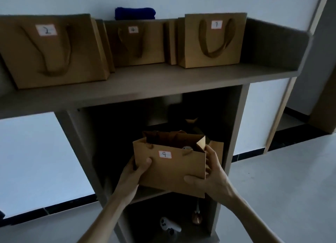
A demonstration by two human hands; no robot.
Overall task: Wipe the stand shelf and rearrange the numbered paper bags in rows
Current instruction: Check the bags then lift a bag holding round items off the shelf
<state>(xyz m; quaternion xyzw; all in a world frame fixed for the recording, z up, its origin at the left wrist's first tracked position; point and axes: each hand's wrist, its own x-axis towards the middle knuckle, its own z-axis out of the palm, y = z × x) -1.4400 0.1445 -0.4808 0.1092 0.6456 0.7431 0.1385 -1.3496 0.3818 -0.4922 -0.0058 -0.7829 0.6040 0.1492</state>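
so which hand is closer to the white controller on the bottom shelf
Left. The left hand grips bag 9's left edge, above the controller; the right hand grips the bag's right edge, farther to the side.
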